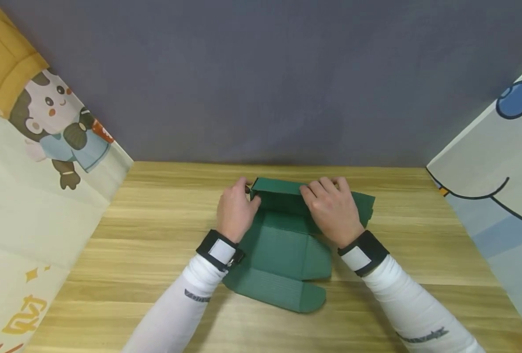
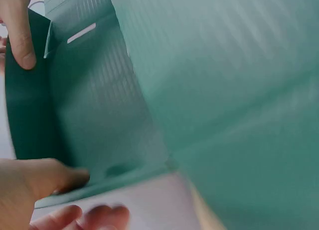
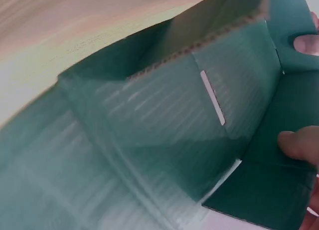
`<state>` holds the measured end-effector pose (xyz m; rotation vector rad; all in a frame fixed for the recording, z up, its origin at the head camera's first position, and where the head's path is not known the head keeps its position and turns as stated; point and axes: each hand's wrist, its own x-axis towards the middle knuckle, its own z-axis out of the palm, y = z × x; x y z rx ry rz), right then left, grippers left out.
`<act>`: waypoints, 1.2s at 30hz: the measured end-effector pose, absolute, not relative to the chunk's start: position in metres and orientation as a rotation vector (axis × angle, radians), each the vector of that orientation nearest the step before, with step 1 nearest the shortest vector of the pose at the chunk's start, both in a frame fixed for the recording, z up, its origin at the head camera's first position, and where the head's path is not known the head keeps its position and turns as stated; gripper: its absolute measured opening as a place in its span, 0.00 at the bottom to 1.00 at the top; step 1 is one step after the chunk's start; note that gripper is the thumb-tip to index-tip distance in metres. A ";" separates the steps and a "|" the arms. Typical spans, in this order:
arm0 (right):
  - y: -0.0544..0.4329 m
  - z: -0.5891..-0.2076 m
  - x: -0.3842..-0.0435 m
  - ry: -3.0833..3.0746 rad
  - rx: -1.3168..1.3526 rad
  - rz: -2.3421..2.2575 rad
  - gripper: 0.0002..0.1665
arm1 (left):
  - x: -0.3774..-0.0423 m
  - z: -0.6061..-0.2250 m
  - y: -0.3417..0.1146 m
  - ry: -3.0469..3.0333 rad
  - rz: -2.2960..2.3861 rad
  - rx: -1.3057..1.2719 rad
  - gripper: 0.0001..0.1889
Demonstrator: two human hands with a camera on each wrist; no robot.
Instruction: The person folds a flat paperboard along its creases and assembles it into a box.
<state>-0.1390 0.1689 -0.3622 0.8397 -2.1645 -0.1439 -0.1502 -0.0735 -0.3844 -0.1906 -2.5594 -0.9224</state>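
Observation:
A green corrugated cardboard box, partly unfolded, lies on the table with its far panel raised. My left hand pinches the left end of that raised panel; in the left wrist view its thumb lies inside and the fingers outside. Farther right along the same panel, my right hand grips the top edge, its thumb on the inner face. A side flap sticks out beyond the right hand. Nearer me, the front panel and rounded flaps spread outward. A narrow slot shows along a crease.
The box rests on a wood-grain table. A plain dark grey wall stands behind it. Panels with cartoon prints flank the table, a chef-hatted figure on the left and a large pale face on the right.

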 end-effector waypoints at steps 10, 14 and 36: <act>0.168 -0.353 -0.145 -2.152 0.863 -0.131 0.06 | -0.144 -0.349 -0.053 -2.429 -0.279 -0.785 0.20; 0.164 -0.350 -0.145 -2.140 0.881 -0.122 0.08 | -0.146 -0.347 -0.045 -2.425 -0.205 -0.856 0.12; 0.164 -0.340 -0.134 -2.171 0.895 0.197 0.17 | -0.148 -0.354 -0.052 -2.327 -0.176 -0.726 0.04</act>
